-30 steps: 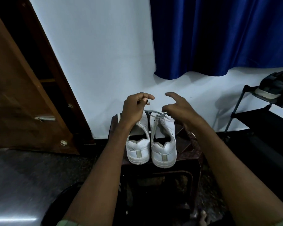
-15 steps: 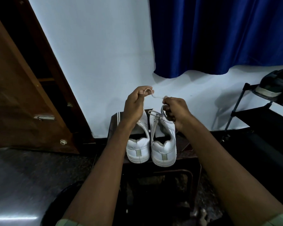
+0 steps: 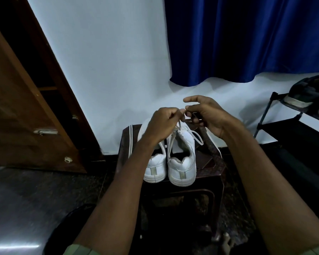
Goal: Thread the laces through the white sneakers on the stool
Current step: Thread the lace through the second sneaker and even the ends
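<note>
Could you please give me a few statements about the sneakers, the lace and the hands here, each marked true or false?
1. Both white sneakers stand on the dark stool, heels toward the camera. True.
2. The left hand pinches the lace above the right-side sneaker. True.
3. The curtain is red. False: it is blue.
4. The right hand rests flat on the stool. False: it is raised beside the left hand, at the lace.
5. A shoe rack stands on the right. True.

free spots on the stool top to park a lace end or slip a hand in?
Bare stool top lies right of the right sneaker, out to the rim; a lace trails over its far part. A narrower strip lies left of the left sneaker. The sneakers sit side by side, no gap between.
</note>
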Available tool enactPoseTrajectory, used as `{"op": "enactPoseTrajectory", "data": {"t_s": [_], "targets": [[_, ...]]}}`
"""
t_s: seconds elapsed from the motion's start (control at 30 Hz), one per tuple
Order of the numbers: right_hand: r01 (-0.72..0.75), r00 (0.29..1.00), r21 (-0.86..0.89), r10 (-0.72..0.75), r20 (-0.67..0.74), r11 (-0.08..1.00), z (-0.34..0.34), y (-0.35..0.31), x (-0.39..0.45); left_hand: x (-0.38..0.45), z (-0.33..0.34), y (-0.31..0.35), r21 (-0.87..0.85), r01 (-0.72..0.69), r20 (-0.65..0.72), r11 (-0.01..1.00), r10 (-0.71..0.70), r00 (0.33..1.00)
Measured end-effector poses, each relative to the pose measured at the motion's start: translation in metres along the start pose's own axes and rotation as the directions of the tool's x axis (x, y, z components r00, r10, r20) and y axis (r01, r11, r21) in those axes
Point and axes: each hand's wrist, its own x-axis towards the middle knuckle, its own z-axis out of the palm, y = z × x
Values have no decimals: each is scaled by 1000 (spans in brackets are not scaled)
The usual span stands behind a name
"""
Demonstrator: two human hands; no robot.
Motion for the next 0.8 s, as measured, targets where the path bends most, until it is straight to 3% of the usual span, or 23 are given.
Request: {"op": "enactPoseTrajectory", "data": {"t_s": [0.1, 0.2, 0.23, 0.3, 0.4, 0.47, 0.5, 0.6, 0.7, 0.73, 0.8], "targets": [[32, 999, 37, -32, 5, 999, -8, 1, 0, 5, -7, -3, -87, 140, -211, 986, -155, 965], [39, 999, 44, -38, -25, 998, -16, 3, 2, 8, -15, -25, -184, 368, -377, 911, -412, 830], [36, 999, 45, -35, -31, 998, -18, 4, 3, 6, -16, -29, -165, 400, -406, 901, -432, 805], [25, 999, 26, -24, -24, 999, -16, 5, 2, 4, -16, -28, -53, 330, -426, 942, -321, 846], [23, 1000, -27, -22, 3, 999, -4, 7, -1, 6, -13, -6, 19, 33, -178, 999, -29, 984], [28, 999, -21, -27, 22, 999, 2, 9, -1, 8, -7, -3, 85, -19, -21, 996, 21, 1000], [22, 999, -16, -21, 30, 1000, 3, 10, -1, 7, -4, -5, 147, -2, -12, 989, 3, 1000], [9, 1000, 14, -10, 26, 1000, 1, 11, 0, 5, -8, -9, 281, 169, -177, 945, -122, 977], [-4, 1000, 36, 3, 26, 999, -6, 11, 1, 5, -23, -12, 226, 472, -479, 852, -325, 815], [-13, 1000, 48, 12, 23, 999, -7, 12, 2, 5, -25, -16, 204, 513, -533, 834, -345, 773], [-37, 999, 85, 37, 9, 996, -10, 14, 4, 4, -25, -20, 226, 433, -525, 873, -265, 808]]}}
